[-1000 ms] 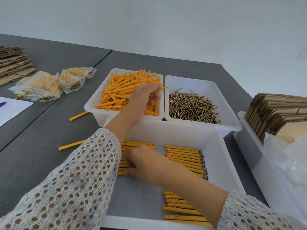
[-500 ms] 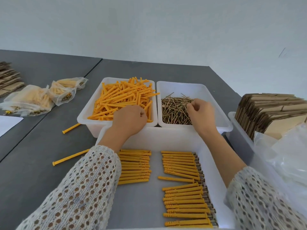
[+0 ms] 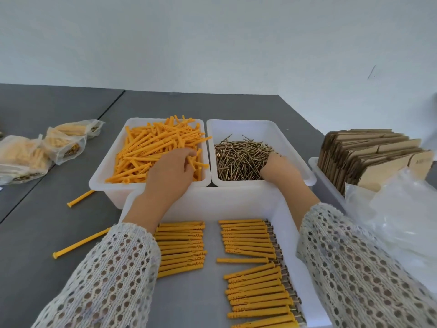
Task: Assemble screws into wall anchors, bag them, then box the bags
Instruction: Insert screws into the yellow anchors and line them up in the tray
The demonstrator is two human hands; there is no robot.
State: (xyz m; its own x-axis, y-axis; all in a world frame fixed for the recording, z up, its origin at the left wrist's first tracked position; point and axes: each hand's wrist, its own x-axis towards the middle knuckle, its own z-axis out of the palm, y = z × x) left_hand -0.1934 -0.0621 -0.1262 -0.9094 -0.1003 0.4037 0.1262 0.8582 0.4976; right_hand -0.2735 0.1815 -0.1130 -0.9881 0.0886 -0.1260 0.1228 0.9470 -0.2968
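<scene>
A white bin [image 3: 104, 171] holds a pile of loose orange wall anchors [image 3: 151, 147]. My left hand [image 3: 170, 171] reaches into it, and its fingers curl round a few anchors at the pile's right side. Beside it, another white bin [image 3: 260, 124] holds brass screws [image 3: 238, 157]. My right hand [image 3: 279, 169] rests in the screws at the bin's right, its fingertips hidden behind the hand. The large white tray [image 3: 224, 200] in front carries two columns of assembled anchors [image 3: 182, 247], the right column [image 3: 255, 280] showing screw heads.
Filled clear bags [image 3: 63, 143] lie on the grey table at the left. Two loose anchors [image 3: 80, 198] [image 3: 80, 243] lie on the table left of the tray. At the right, a bin holds flat cardboard boxes [image 3: 369, 157] and empty plastic bags [image 3: 402, 209].
My right hand left the front tray, crossed to the screw bin and has sunk into the screws. My left hand stayed at the anchor pile, sliding toward its right side.
</scene>
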